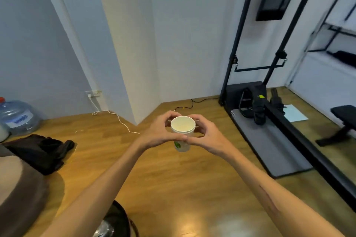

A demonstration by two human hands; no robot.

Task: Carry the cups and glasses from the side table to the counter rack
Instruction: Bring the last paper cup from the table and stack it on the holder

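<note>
Both hands hold one white paper cup [182,133] upright in mid-air, out in front of the person and well above a wooden floor [192,188]. The left hand [160,133] curls round the cup's left side and the right hand [204,134] round its right, fingers reaching behind the rim and the thumbs meeting at the near side, so the cup is gripped just under its lip. A green mark shows on the cup wall below the thumbs. The mouth faces up; its inside looks pale, and whether anything is in it cannot be told.

Around the cup the floor lies open ahead and to both sides. Straight ahead a white wall corner [134,82] juts out to meet the floor. A white cable [117,117] trails across the boards from a wall socket [93,93] to the left of that corner. Further left, a dark heap of cloth [40,152] lies on the floor, with a large water bottle [18,117] behind it by the wall. At the right, a grey mat [269,146] runs along a black metal frame [238,34], whose base rail edges a mirror [331,63]. The rounded edge of a brown piece of furniture [17,188] enters at lower left.
</note>
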